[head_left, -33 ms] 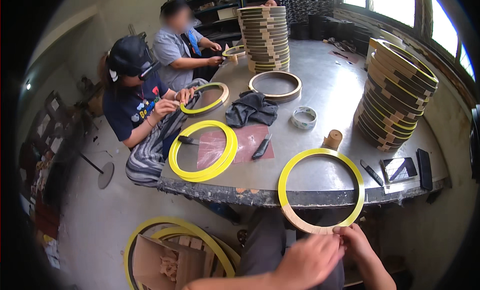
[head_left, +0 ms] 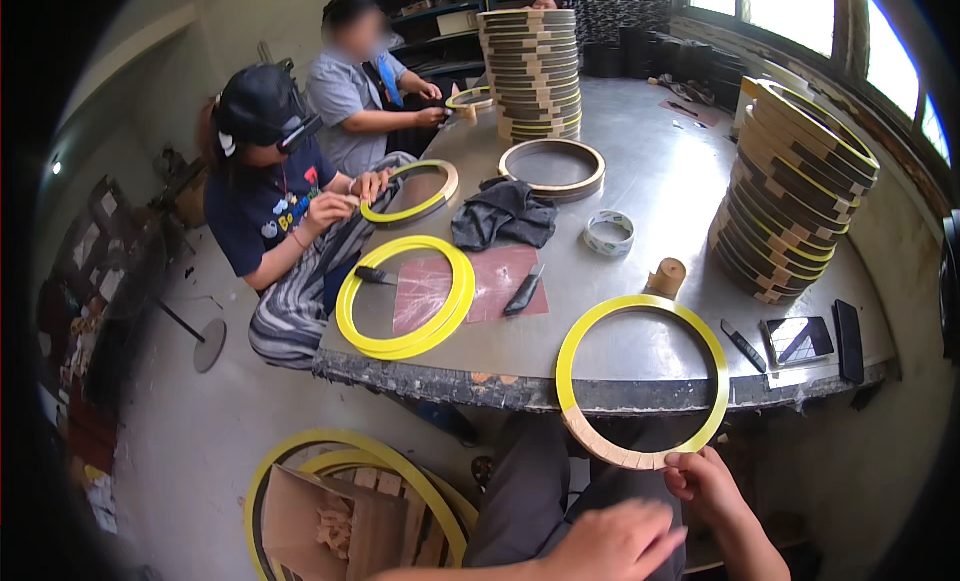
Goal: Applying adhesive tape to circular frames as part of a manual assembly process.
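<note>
A flat yellow ring (head_left: 565,369) leans over the table's front edge, its lower arc hanging in front of it. Beige tape (head_left: 602,445) covers the lower left arc and shows several crosswise lines along it. My right hand (head_left: 706,487) pinches the ring's lower right rim between thumb and fingers, at the tape's end. Below the ring, my left hand (head_left: 622,541) is apart from it, slightly blurred, fingers stretched toward the right, with nothing visible in them. A beige tape roll (head_left: 667,278) stands just beyond the ring's far rim.
A cutter knife (head_left: 743,347), a phone (head_left: 798,339) and tall ring stacks (head_left: 790,201) (head_left: 530,81) are on the table (head_left: 640,121). Yellow rings (head_left: 350,331), a black cloth (head_left: 503,217) and white tape (head_left: 608,234) lie leftward. Co-workers (head_left: 270,181) sit left; a cardboard box (head_left: 300,541) is below.
My left hand has drawn down and away from the ring's taped lower rim. My right hand keeps its pinch, and the ring stays nearly where it was.
</note>
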Demonstrator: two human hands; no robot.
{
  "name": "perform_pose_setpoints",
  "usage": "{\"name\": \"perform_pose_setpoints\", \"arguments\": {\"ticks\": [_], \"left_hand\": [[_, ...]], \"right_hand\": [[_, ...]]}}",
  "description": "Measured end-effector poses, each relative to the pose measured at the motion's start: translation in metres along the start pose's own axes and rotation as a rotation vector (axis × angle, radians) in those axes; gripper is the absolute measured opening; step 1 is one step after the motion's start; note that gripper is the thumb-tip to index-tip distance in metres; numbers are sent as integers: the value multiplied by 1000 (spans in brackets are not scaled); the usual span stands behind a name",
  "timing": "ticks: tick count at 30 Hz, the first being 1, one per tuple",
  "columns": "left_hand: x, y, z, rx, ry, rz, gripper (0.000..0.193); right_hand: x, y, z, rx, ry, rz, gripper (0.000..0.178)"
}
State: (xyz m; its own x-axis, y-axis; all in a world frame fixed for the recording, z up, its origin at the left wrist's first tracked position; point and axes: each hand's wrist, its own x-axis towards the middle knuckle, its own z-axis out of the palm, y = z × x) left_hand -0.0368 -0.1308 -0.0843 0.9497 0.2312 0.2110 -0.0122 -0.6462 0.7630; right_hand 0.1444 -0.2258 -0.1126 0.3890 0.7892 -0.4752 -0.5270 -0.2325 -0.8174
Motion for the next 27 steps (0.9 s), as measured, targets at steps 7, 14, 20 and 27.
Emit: {"name": "perform_pose_setpoints", "arguments": {"ticks": [7,14,20,27], "left_hand": [[13,-71,25,-1375,-142,-454,51],[31,-50,50,-1312,168,-498,34],[22,-57,47,-1263,257,-482,31],[25,-48,52,-1391,313,-443,29]], "right_hand": [[-3,2,11,-93,113,-14,20],[-6,4,0,-113,80,4,14],[-8,0,10,-188,73,31,17],[-19,-46,-1,-404,25,414,27]]}}
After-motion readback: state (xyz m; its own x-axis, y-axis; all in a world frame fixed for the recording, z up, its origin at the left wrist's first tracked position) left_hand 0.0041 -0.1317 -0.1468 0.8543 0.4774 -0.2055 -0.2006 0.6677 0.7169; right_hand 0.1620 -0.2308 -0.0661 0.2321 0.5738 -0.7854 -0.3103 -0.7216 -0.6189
